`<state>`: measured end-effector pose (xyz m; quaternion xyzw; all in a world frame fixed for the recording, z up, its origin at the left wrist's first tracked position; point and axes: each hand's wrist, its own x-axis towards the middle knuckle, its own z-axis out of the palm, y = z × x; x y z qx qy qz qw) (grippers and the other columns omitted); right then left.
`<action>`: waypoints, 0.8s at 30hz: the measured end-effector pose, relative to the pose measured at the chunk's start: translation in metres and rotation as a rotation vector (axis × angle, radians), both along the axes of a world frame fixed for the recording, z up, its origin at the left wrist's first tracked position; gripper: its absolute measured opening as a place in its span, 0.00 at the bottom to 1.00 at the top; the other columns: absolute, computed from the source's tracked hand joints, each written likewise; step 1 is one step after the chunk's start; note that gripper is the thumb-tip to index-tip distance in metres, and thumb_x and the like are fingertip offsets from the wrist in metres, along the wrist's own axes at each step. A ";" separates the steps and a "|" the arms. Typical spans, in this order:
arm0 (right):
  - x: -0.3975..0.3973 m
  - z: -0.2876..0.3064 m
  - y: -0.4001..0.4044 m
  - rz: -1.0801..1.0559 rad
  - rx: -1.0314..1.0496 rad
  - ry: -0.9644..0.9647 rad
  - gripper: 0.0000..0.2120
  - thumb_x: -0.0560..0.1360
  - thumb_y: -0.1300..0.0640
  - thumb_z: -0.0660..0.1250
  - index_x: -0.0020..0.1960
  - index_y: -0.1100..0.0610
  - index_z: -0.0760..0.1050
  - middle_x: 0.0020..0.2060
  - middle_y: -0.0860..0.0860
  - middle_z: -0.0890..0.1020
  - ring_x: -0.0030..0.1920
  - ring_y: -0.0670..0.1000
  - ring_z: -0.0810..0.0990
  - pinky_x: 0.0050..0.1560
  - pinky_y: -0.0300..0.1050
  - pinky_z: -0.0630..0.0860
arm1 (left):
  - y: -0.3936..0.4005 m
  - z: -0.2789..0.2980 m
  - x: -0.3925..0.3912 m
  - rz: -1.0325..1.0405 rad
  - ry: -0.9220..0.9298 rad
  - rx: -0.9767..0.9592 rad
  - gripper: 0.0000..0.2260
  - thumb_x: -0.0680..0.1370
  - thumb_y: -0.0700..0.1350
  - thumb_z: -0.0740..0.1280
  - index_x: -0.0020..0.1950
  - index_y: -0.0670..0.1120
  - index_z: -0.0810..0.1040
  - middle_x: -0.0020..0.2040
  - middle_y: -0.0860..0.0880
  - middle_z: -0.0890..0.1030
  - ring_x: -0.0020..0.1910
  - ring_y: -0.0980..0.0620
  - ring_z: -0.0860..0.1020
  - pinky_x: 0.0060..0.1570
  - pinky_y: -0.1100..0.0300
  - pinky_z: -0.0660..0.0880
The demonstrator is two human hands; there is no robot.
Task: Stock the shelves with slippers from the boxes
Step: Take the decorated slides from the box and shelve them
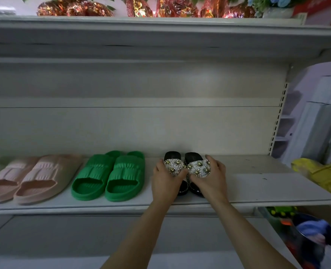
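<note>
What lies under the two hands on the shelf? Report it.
A pair of black jewelled slippers on the white shelf. The left hand and right hand each hold one, covering most of the toe ends.

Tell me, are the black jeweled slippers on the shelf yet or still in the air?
On the shelf: both black jeweled slippers sit flat beside the green pair, each hand holding one.

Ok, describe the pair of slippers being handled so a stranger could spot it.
On the white shelf, find the row of slippers. The black pair is rightmost, beside the green pair, under both hands. Only it has white straps studded with gold beads.
</note>
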<state>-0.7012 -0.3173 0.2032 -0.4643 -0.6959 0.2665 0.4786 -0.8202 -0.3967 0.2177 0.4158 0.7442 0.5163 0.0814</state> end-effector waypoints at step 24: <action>0.008 0.032 -0.035 -0.058 0.243 -0.221 0.39 0.73 0.46 0.71 0.77 0.56 0.58 0.74 0.55 0.65 0.73 0.56 0.62 0.72 0.54 0.61 | -0.032 0.029 -0.053 -0.199 0.660 -0.103 0.42 0.76 0.68 0.63 0.80 0.45 0.55 0.80 0.46 0.58 0.78 0.45 0.58 0.76 0.50 0.57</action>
